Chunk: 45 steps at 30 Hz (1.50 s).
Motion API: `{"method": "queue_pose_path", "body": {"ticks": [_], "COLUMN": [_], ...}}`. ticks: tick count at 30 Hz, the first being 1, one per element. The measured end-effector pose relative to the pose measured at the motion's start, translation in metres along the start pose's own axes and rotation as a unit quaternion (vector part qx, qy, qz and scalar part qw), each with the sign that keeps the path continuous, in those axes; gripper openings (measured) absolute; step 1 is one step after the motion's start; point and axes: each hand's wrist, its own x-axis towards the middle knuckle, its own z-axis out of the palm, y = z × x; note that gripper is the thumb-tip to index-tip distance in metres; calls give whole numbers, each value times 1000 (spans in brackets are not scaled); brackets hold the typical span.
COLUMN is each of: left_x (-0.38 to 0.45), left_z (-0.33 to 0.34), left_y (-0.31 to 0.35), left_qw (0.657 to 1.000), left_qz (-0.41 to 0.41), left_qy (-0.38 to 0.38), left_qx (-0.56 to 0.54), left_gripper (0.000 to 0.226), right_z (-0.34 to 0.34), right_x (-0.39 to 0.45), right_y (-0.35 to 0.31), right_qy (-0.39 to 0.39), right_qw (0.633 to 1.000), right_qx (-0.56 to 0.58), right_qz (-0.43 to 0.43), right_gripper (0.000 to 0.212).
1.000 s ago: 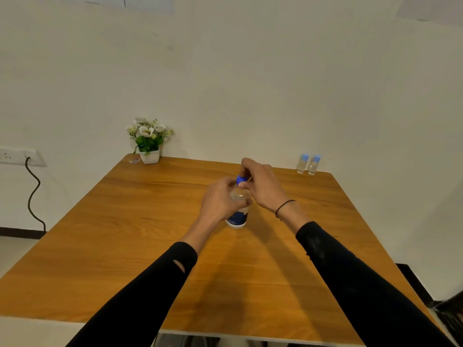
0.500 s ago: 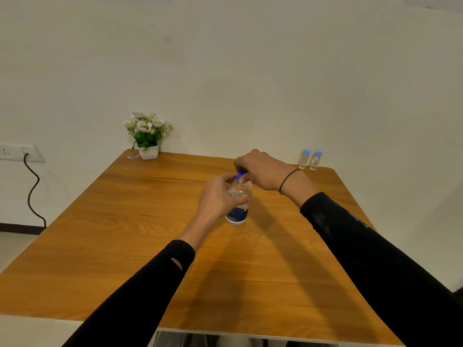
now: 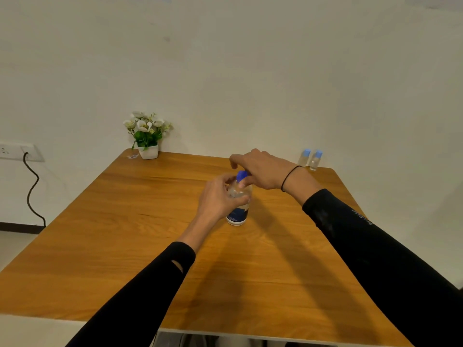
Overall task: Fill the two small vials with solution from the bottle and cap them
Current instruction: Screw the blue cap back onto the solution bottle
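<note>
Uncapping the bottle at table centre, vials waiting at 1 o'clock.

I see a flower pot point(image 3: 147, 150) at 11 o'clock and a wall socket point(image 3: 15, 151) far at 9, both well clear. My left hand point(image 3: 220, 199) wraps the bottle point(image 3: 238, 211); my right hand point(image 3: 260, 171) pinches its blue cap point(image 3: 241, 175) from above. If the cap frees suddenly while I squeeze the soft body, I judge solution could spill on the table point(image 3: 125, 234). The two small vials point(image 3: 310, 160), capped, stand touching near the far edge; a careless reach could knock them off.
</note>
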Motion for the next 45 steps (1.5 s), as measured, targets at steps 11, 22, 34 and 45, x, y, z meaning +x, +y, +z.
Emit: {"method": "queue_pose_path", "body": {"ticks": [11, 22, 34, 45], "left_x": [0, -1, -2, -5], "left_z": [4, 5, 4, 3], "left_y": [-5, -5, -8, -5], "left_qw": [1000, 1000, 1000, 1000], "left_qz": [-1, -3, -1, -4], "left_qy": [12, 13, 12, 16], "left_qx": [9, 11, 6, 10], "left_gripper": [74, 69, 67, 57], "right_z": [-2, -6, -4, -4], "right_x": [-6, -2, -2, -5], "right_y": [-4, -6, -2, -5], "right_qy": [-17, -18, 1, 35], "right_qw": [1000, 1000, 997, 992], "right_qx": [5, -23, -76, -119], "right_qz": [3, 4, 27, 19], "right_gripper": [18, 13, 22, 48]}}
